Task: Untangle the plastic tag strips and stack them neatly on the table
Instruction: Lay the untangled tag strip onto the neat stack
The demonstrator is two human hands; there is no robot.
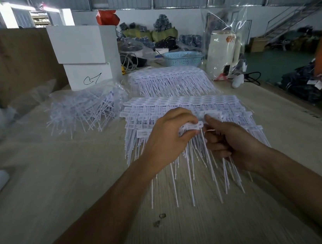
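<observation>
While both hands work above the near stack (184, 106) on the worktop (83, 192), left hand (166, 139) and right hand (233, 143) each pinch one tag strip (192, 127): head bar crosswise, tails pointing toward the person.

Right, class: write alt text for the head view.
Both hands, left hand and right hand, grip a white plastic tag strip above a neat stack of tag strips on a pale wooden table; a tangled pile lies left.
</observation>
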